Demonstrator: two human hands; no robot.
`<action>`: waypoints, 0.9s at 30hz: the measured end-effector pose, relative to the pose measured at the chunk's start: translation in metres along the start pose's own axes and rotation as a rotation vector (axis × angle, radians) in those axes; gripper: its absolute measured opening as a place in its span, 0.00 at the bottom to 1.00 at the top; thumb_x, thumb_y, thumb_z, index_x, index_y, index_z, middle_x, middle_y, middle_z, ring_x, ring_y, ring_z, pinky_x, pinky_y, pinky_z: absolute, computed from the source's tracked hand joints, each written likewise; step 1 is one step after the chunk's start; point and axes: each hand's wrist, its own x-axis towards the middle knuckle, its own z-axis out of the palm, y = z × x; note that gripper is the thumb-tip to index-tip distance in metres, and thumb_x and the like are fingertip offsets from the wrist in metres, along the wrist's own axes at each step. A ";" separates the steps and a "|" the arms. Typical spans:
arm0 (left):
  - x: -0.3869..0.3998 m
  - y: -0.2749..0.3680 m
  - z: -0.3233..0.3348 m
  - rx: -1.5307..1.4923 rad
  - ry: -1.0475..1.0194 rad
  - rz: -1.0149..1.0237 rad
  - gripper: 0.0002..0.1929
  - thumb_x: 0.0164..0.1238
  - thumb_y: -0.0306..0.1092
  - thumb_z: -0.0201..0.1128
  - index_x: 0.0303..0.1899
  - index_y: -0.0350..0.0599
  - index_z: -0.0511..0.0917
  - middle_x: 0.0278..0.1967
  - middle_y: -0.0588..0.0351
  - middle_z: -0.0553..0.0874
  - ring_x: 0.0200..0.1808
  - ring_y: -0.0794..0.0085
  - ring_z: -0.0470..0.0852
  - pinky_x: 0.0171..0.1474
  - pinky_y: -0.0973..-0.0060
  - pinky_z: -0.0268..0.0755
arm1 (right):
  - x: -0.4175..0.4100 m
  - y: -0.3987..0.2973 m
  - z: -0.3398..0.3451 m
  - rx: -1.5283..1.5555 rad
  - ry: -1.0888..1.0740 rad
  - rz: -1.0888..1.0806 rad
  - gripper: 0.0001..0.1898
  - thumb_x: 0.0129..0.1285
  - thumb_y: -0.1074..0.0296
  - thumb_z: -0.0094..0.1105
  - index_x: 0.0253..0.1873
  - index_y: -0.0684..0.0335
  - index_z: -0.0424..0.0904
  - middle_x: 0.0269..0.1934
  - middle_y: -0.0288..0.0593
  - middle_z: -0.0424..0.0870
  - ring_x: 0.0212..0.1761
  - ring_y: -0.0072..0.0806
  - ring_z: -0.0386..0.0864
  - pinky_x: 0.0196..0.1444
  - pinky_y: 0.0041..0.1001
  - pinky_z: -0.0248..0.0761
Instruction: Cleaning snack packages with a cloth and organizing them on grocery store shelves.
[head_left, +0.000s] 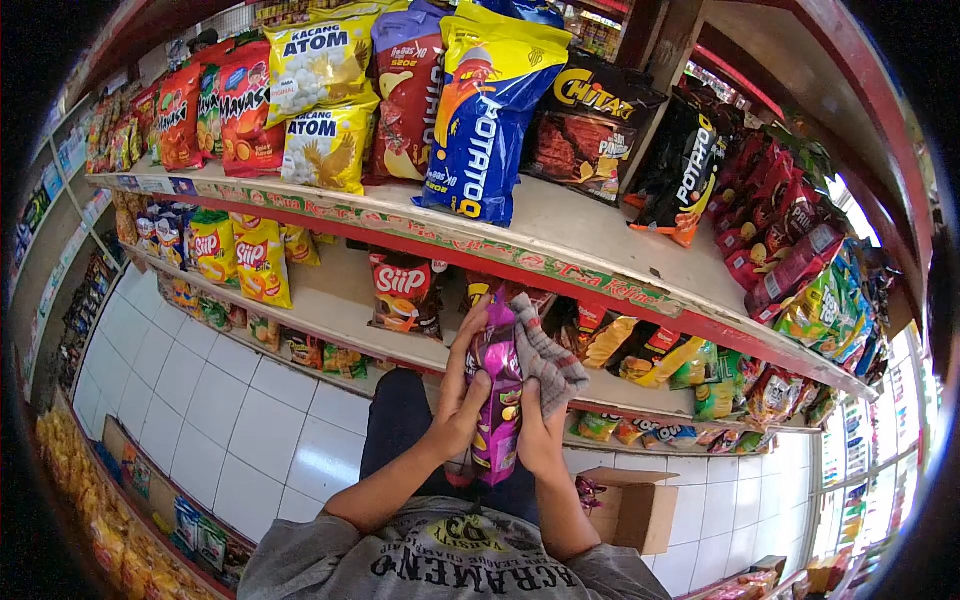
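Upright in front of my chest is a purple snack bag (499, 420), with my left hand (459, 405) closed around its left side, thumb across the front. On its right side, my right hand (541, 427) grips the bag's edge together with a grey cloth (547, 356) with reddish stripes, which stands up over the bag's upper right. Behind the bag run the shelves, where a brown Siip bag (406, 292) stands on the middle board. Above, a blue and yellow Potato bag (491, 120) stands near the front edge of the upper shelf (585, 225).
An open cardboard box (652, 517) with purple packs inside stands on the tiled floor at my right. The upper shelf's red front edge (480, 259) crosses just beyond my hands. Purplish-red bags (780, 217) crowd the shelf's right end. Another stocked rack (90, 480) curves along the lower left.
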 end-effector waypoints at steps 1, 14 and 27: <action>0.002 0.004 0.000 -0.028 0.003 -0.011 0.31 0.76 0.45 0.49 0.73 0.40 0.54 0.74 0.43 0.54 0.77 0.57 0.49 0.76 0.62 0.37 | -0.002 -0.003 0.003 0.083 0.018 -0.013 0.21 0.73 0.75 0.40 0.66 0.79 0.64 0.71 0.54 0.62 0.74 0.37 0.59 0.73 0.30 0.51; -0.001 0.011 0.002 -0.149 -0.123 -0.124 0.34 0.71 0.38 0.53 0.73 0.38 0.52 0.75 0.44 0.53 0.77 0.60 0.50 0.76 0.64 0.38 | -0.007 -0.030 0.000 -0.249 0.064 -0.241 0.19 0.69 0.76 0.44 0.62 0.75 0.71 0.67 0.57 0.68 0.72 0.45 0.62 0.72 0.34 0.50; -0.031 -0.024 0.004 -0.361 0.012 -0.357 0.41 0.71 0.59 0.52 0.74 0.40 0.50 0.73 0.47 0.57 0.74 0.61 0.58 0.75 0.64 0.47 | -0.017 -0.022 -0.007 -0.508 0.082 -0.407 0.34 0.57 0.78 0.53 0.72 0.63 0.63 0.76 0.55 0.50 0.78 0.54 0.46 0.76 0.42 0.45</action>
